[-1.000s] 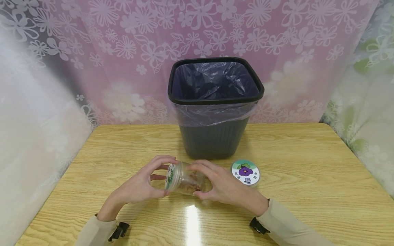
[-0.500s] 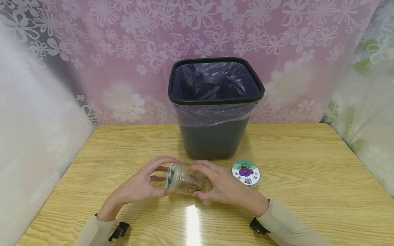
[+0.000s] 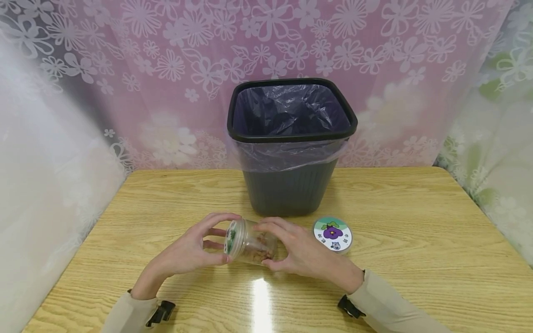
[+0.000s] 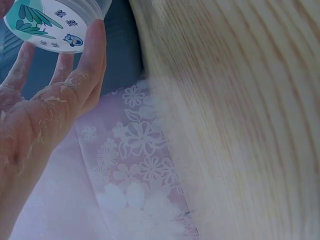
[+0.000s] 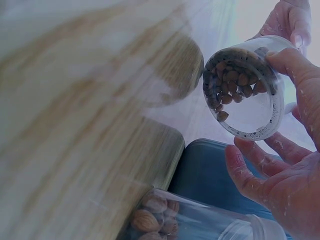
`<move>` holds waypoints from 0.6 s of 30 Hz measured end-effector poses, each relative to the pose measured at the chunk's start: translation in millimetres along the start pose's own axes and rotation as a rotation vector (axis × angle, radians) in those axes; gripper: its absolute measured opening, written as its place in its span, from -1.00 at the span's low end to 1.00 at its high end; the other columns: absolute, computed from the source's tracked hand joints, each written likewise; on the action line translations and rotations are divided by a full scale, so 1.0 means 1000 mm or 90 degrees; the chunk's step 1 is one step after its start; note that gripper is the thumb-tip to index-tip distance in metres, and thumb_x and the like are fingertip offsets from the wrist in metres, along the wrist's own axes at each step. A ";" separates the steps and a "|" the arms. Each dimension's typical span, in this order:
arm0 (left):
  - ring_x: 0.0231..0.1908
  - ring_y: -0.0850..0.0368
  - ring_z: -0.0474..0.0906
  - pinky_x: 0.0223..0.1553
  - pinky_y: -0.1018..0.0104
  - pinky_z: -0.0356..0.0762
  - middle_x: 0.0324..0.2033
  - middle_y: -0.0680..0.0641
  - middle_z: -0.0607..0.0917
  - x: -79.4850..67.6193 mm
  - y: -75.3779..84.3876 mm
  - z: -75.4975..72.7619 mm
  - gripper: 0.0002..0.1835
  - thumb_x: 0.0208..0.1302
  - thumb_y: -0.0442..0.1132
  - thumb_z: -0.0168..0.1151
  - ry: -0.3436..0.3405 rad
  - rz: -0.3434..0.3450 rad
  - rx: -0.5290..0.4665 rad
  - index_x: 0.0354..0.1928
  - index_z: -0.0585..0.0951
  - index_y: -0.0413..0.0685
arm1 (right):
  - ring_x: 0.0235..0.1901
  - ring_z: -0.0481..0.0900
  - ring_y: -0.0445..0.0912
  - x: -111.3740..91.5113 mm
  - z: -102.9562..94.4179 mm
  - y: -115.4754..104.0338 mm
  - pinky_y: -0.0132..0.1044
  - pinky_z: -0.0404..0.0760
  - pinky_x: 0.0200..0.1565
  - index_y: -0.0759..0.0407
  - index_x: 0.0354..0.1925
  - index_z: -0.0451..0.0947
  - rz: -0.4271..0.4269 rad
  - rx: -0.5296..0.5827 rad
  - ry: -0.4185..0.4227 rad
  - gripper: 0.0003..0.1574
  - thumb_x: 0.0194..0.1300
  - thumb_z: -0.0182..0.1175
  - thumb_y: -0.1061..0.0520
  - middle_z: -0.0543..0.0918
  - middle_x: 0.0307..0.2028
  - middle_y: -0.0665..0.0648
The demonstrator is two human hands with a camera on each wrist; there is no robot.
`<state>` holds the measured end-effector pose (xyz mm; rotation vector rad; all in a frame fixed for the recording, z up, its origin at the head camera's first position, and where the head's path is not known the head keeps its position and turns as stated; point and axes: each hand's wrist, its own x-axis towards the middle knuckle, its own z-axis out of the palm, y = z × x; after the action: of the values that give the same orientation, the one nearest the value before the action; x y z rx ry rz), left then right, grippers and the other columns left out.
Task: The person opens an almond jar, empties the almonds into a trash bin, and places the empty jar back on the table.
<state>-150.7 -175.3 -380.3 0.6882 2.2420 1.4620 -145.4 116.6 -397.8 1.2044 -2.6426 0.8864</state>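
A clear plastic jar (image 3: 251, 243) with small brown nut-like pieces inside is tilted on its side between both hands, low over the table. My left hand (image 3: 183, 252) grips its lid end, fingertips spread round the rim. That lid (image 4: 50, 25) has a white and green leaf-print label facing left. On the right, my right hand (image 3: 306, 252) holds the jar's body near the base, thumb below and fingers above. Seen from its base in the right wrist view, the brown pieces (image 5: 232, 85) are heaped against one side.
A second jar (image 3: 332, 233) stands upright right of my right hand, its lid printed with a purple flower; larger brown nuts (image 5: 145, 220) show inside. Behind both jars stands a dark bin (image 3: 289, 189) with a plastic liner. Floral curtains (image 3: 179, 92) hang behind the wooden table (image 3: 395, 277).
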 end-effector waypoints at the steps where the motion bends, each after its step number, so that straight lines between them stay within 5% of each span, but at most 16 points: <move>1: 0.31 -0.22 0.45 0.18 -0.02 0.63 0.46 0.06 0.30 0.000 0.000 0.000 -0.19 0.21 -0.21 0.48 0.002 -0.005 0.003 0.44 0.36 0.45 | 0.24 0.61 -0.07 0.000 0.000 0.000 -0.16 0.69 0.15 -0.05 0.36 0.42 -0.002 -0.001 0.002 -0.15 0.16 0.52 -0.03 0.52 0.32 0.01; 13: 0.31 -0.21 0.49 0.11 0.22 0.67 0.49 0.02 0.28 0.000 0.000 0.000 -0.20 0.26 -0.08 0.47 0.005 -0.032 0.018 0.48 0.33 0.42 | 0.25 0.60 -0.05 0.000 -0.001 -0.001 -0.13 0.69 0.16 -0.06 0.37 0.42 0.000 -0.003 0.000 -0.15 0.16 0.52 -0.04 0.51 0.33 0.02; 18: 0.32 -0.24 0.47 0.11 0.17 0.68 0.50 0.03 0.27 0.000 0.001 0.000 -0.20 0.27 -0.06 0.46 0.003 -0.042 0.016 0.51 0.31 0.36 | 0.26 0.59 -0.07 0.000 -0.001 -0.001 -0.14 0.68 0.18 -0.06 0.36 0.43 0.004 -0.003 -0.003 -0.16 0.17 0.51 -0.04 0.52 0.32 0.00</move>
<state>-150.4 -175.3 -379.2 0.6131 2.2681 1.4092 -145.0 116.7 -396.8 1.2000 -2.6520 0.8788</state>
